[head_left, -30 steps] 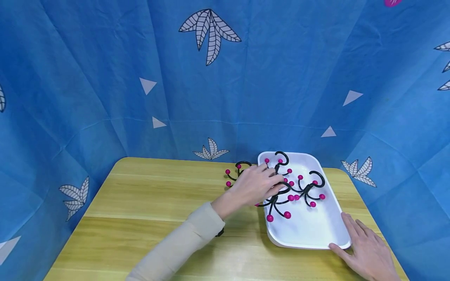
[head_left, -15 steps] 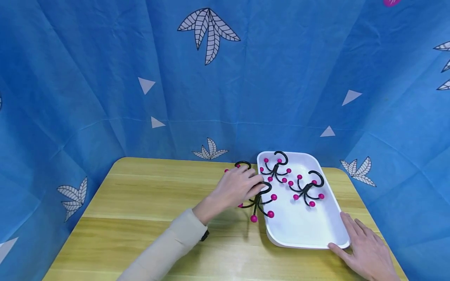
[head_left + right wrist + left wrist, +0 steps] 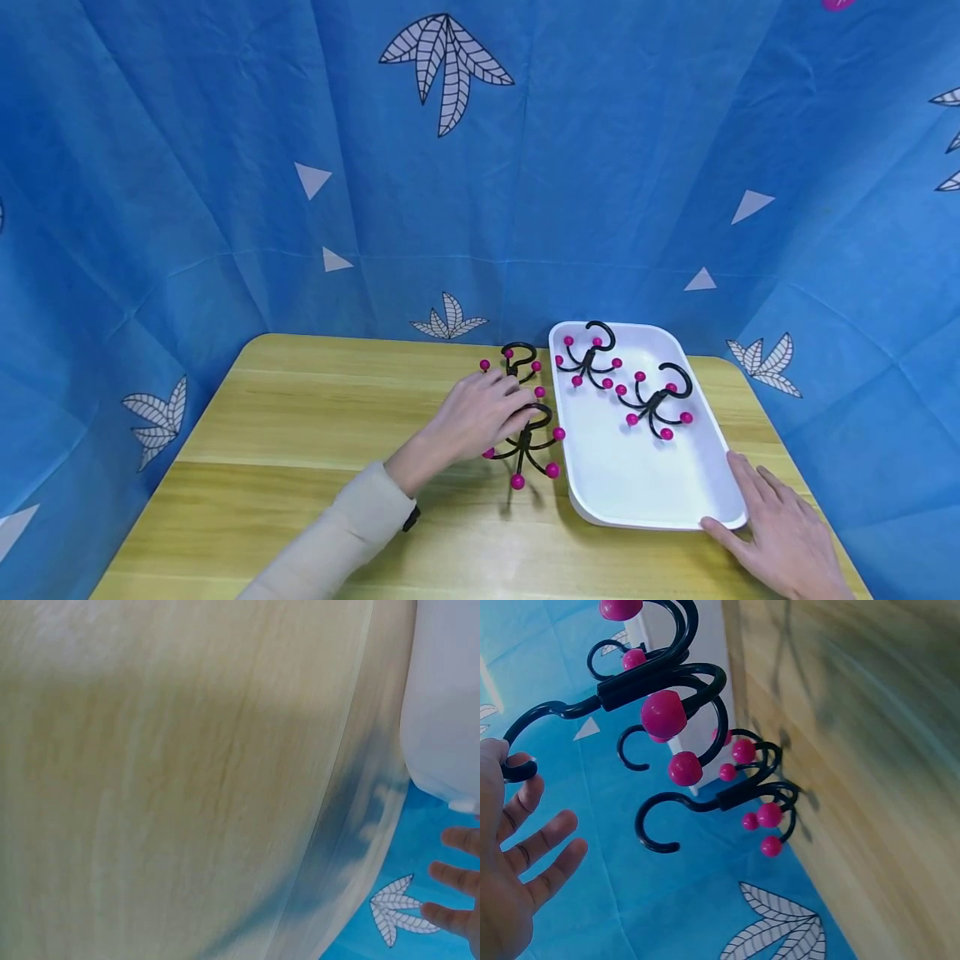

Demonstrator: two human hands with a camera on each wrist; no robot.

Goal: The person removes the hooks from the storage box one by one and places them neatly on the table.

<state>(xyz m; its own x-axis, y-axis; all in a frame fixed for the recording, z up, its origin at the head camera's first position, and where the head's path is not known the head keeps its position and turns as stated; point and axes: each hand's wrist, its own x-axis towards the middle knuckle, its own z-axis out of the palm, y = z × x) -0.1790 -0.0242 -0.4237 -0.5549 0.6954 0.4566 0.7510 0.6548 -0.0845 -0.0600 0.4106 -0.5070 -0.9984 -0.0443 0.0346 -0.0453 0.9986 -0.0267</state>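
My left hand [image 3: 476, 417] pinches the curved end of a black multi-armed hook [image 3: 526, 446] with pink ball tips. This hook hangs just above the table, left of the white tray [image 3: 637, 500]; its shadow falls below it. In the left wrist view, thumb and index finger hold the hook's curl while the other fingers are spread. Behind it, a second such hook [image 3: 735, 796] stands on the table. Two more hooks, one at the back left [image 3: 588, 360] and one near the middle [image 3: 655, 403], are in the tray. My right hand [image 3: 787, 533] rests on the tray's near right corner, fingers extended.
The wooden table [image 3: 300, 417] extends to the left of the tray. Blue cloth [image 3: 600, 167] with leaf and triangle prints hangs behind and along both sides. A small dark object [image 3: 411, 519] shows beneath the left sleeve.
The left hand has carried its hook from above the tray's left edge leftward and lower, over the table. More of the hook behind is visible. The right hand stays in place.
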